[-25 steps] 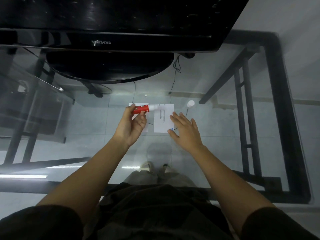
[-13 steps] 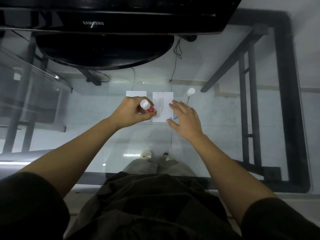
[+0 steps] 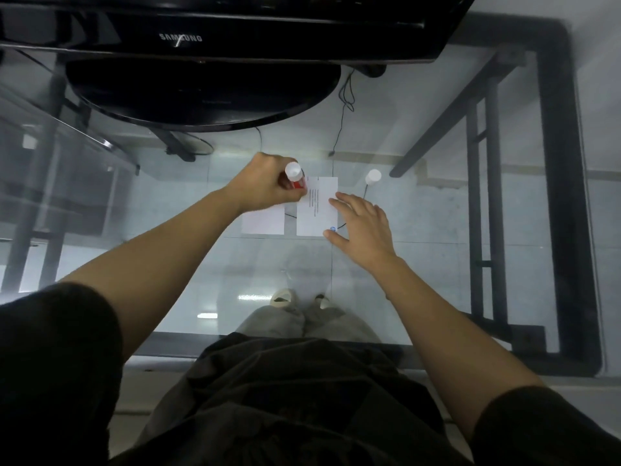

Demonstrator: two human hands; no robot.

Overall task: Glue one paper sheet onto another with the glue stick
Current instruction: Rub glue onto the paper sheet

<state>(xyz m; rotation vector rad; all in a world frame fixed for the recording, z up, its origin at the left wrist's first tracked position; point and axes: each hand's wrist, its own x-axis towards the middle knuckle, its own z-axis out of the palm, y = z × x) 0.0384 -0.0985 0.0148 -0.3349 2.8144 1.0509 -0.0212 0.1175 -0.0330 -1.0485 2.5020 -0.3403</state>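
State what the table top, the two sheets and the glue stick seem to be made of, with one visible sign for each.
Table top: clear glass, glossy; the floor and shoes show through it.
Sheets: thin white matte paper, lying flat; the right one bears print.
Glue stick in the left hand: probably smooth plastic, red body with a white end.

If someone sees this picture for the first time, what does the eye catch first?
Probably the red glue stick, gripped in the left hand at the far left edge of the printed paper sheet. The right hand rests open on that sheet's right side. A big black monitor fills the top.
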